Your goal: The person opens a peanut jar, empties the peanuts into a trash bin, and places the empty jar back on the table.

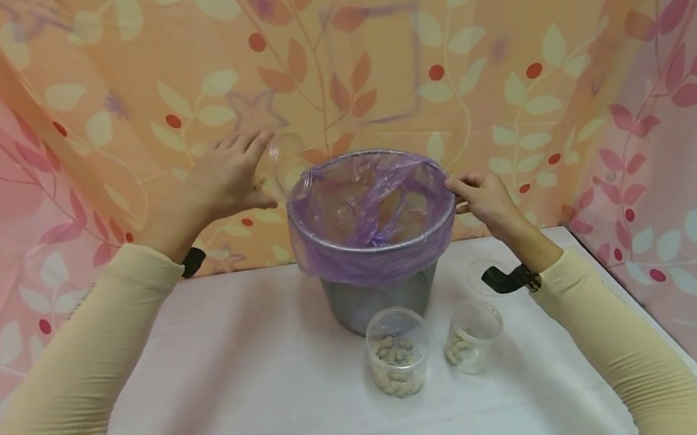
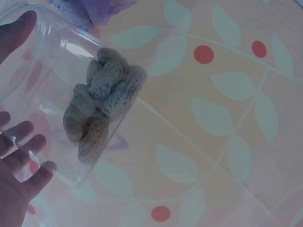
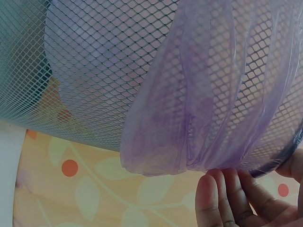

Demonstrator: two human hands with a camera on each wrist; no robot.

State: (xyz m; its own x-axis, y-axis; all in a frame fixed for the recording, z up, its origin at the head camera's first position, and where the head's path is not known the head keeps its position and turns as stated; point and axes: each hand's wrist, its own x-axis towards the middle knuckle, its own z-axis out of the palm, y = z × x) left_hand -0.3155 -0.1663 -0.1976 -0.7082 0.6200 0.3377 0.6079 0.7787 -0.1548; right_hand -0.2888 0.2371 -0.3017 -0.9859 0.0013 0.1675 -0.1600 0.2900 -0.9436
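One jar, peanuts inside, tilted at left rim of bin — within left grip, thumb and fingers around it; right grip pinches right rim and bag.

Bin open from above — larger tub and smaller tub block its near side.

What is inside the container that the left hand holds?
Several peanuts in shells lie together inside the clear container; any peanuts covered by the front ones cannot be seen.
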